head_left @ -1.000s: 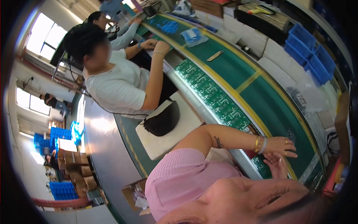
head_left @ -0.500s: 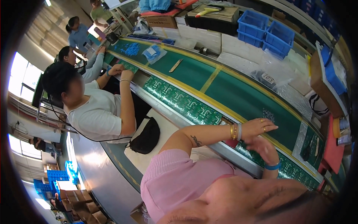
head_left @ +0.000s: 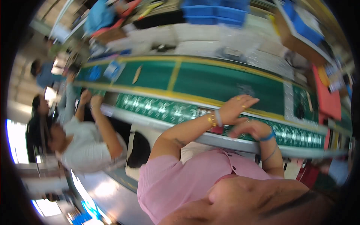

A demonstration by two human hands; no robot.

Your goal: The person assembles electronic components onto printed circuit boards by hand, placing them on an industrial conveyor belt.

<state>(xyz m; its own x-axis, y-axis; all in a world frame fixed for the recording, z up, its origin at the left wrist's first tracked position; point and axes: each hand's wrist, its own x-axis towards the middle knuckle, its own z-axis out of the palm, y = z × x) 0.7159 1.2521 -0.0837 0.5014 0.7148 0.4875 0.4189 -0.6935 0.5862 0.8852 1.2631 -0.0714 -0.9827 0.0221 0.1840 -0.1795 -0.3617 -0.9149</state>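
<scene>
My left hand [head_left: 236, 109] is over the near edge of a green work belt, fingers stretched out toward the right, and I see nothing in it. Just below it is my right hand [head_left: 256, 129], slightly blurred, fingers loosely extended to the left and apparently holding nothing. Both hover over a row of green circuit boards [head_left: 150, 108]. A small scatter of tiny pale parts [head_left: 245, 89] lies on the belt beyond my left fingers. Under my left wrist a small red thing [head_left: 216, 129] shows in part; its kind is unclear.
The green belt [head_left: 210, 77] has yellow tape lines. On it lie a flat tan stick [head_left: 137, 74], a clear bag [head_left: 113, 70] and blue parts [head_left: 93, 72]. Blue bins [head_left: 215, 13] stand behind. Dark tools [head_left: 300, 108] lie at right. A co-worker in white [head_left: 90, 144] sits at left.
The whole view has swung, so the belt lies more level and the scene is blurred. My hands are closer together, with the right one reaching further left beneath the left one.
</scene>
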